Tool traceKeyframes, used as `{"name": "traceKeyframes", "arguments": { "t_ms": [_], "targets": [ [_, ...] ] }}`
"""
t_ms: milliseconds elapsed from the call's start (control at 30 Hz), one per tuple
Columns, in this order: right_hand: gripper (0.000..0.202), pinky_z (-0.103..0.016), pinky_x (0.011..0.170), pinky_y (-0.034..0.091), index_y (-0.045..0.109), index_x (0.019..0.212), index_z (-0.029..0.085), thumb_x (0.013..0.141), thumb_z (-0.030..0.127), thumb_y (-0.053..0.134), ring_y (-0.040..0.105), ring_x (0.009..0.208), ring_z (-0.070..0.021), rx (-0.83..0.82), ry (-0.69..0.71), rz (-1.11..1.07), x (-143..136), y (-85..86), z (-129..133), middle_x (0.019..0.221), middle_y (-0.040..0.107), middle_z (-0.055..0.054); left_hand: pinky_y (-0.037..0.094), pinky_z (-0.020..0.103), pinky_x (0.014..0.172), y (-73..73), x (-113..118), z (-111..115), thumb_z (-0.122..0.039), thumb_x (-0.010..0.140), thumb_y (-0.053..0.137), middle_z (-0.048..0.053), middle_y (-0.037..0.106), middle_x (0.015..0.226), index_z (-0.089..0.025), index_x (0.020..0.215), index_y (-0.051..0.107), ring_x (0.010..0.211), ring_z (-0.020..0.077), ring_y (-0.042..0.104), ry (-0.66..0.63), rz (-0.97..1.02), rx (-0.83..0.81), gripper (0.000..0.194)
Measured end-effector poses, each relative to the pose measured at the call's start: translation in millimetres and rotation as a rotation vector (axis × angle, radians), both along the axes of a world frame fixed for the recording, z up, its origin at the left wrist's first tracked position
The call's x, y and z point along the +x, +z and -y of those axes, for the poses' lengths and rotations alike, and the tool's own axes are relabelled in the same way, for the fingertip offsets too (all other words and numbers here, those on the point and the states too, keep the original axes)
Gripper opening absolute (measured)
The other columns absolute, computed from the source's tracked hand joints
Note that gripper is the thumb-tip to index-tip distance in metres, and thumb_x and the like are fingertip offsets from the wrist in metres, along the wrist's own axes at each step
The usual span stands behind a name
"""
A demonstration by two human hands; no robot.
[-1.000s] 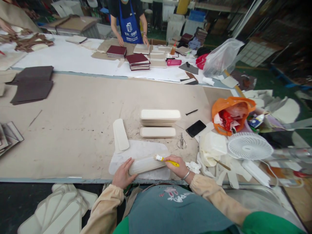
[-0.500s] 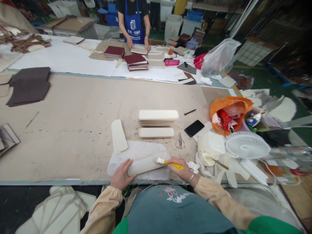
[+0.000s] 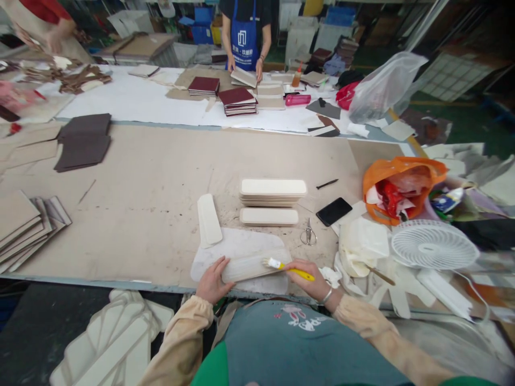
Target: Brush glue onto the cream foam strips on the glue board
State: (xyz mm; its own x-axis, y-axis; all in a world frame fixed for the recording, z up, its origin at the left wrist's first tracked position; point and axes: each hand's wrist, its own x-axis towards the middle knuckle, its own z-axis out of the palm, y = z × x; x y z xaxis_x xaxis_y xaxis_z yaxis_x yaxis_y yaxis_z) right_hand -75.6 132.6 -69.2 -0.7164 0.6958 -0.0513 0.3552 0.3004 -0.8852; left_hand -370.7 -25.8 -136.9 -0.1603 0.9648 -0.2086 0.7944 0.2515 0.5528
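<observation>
Clearly, the right hand [image 3: 309,280] was closed round the yellow handle of a small flat brush [image 3: 289,268], its pale bristles at the top face of a long, whitish, round-cornered strip [image 3: 253,265]. The strip lay just left of that grip, over a pale, translucent, irregular sheet [image 3: 201,262]. The left hand [image 3: 214,281] was open, fingers and thumb spread, touching the strip's left end.

Just beyond the left hand, a few cream, round-ended strips [image 3: 210,221] overlapped the sheet's far edge. Straight beyond the brush grip, silver scissors [image 3: 309,236] lay near, and farther out a black phone [image 3: 333,212] and a dark, thin pen-like stick [image 3: 327,184]. Beyond the brush and to its left stood a tall stack of cream strips [image 3: 273,192], with a lower stack [image 3: 269,216] on its nearer side.

The crowding was right of the grip: crumpled white tissue [image 3: 330,276] close by the knuckles, then cream scraps [image 3: 396,292], a white round fan [image 3: 434,244] and, farther off, an orange bag [image 3: 374,185]. Between the hands and those stacks, nothing tall stood in the way.
</observation>
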Motion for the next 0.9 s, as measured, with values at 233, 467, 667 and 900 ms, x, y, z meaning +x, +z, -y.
{"name": "traceKeyframes", "arguments": {
  "t_ms": [233, 467, 667, 900],
  "targets": [
    [0.019, -0.023, 0.065, 0.047, 0.069, 0.089, 0.02, 0.078, 0.021, 0.054, 0.059, 0.068, -0.0127, -0.005, 0.219, -0.089, -47, -21.6, 19, 0.076, 0.064, -0.004, 0.034, 0.04, 0.103, 0.3, 0, -1, -0.037, 0.066, 0.064, 0.011, 0.039, 0.136, -0.02, 0.129, 0.039, 0.122, 0.0243, 0.04, 0.001, -0.038, -0.023, 0.07],
    [0.017, -0.028, 0.068, 0.048, 0.07, 0.085, 0.02, 0.079, 0.022, 0.054, 0.061, 0.072, -0.0164, 0.027, 0.087, 0.027, 13, -3.0, -8, 0.077, 0.066, -0.005, 0.033, 0.039, 0.103, -0.5, 0, 0, -0.034, 0.063, 0.067, 0.012, 0.04, 0.136, -0.018, 0.129, 0.039, 0.122, 0.0242, 0.04, 0.02, -0.015, -0.013, 0.073],
    [0.019, -0.03, 0.066, 0.05, 0.067, 0.08, 0.022, 0.076, 0.037, 0.057, 0.062, 0.071, -0.02, -0.049, -0.173, 0.113, 46, 11.6, -9, 0.078, 0.066, -0.005, 0.034, 0.041, 0.102, 9.3, -8, -1, -0.048, 0.063, 0.066, 0.01, 0.042, 0.135, -0.021, 0.133, 0.034, 0.122, 0.0249, 0.041, 0.081, 0.034, 0.004, 0.081],
    [0.03, -0.036, 0.056, 0.052, 0.064, 0.072, 0.03, 0.062, 0.058, 0.059, 0.062, 0.056, -0.0251, -0.172, -0.859, 0.154, 63, -5.0, -4, 0.053, 0.06, -0.004, 0.042, 0.029, 0.085, 13.6, -54, -58, -0.053, 0.081, 0.039, 0.012, 0.056, 0.114, -0.013, 0.116, 0.048, 0.101, 0.0196, 0.057, 0.56, -0.202, -0.184, 0.054]
  ]
}}
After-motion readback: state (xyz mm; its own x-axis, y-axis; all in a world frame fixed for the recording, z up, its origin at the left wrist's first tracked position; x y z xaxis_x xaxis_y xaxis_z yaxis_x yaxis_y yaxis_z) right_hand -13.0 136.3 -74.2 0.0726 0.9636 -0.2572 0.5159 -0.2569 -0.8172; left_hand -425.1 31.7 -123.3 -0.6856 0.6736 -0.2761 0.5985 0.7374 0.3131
